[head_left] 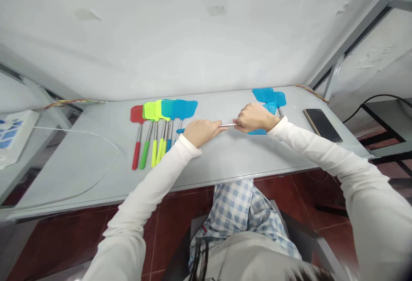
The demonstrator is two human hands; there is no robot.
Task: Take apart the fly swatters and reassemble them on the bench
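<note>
A blue fly swatter [258, 132] lies sideways between my hands, above the table. My left hand [202, 132] is closed around its grip end, and a bit of blue handle [180, 131] sticks out to the left of the fist. My right hand [255, 117] is closed near the mesh head, which is partly hidden behind it. Between the two fists a short length of thin metal rod [229, 125] shows. To the left lies a row of overlapping fly swatters in red [137, 114], yellow-green [149, 111] and blue [185, 108], handles towards me.
More blue swatters [264, 95] lie beyond my right hand at the back. A phone [322, 125] rests at the right of the grey table [222, 165]. A thin white cable [111, 160] curves over the left side. Wires [312, 93] run at the back right corner.
</note>
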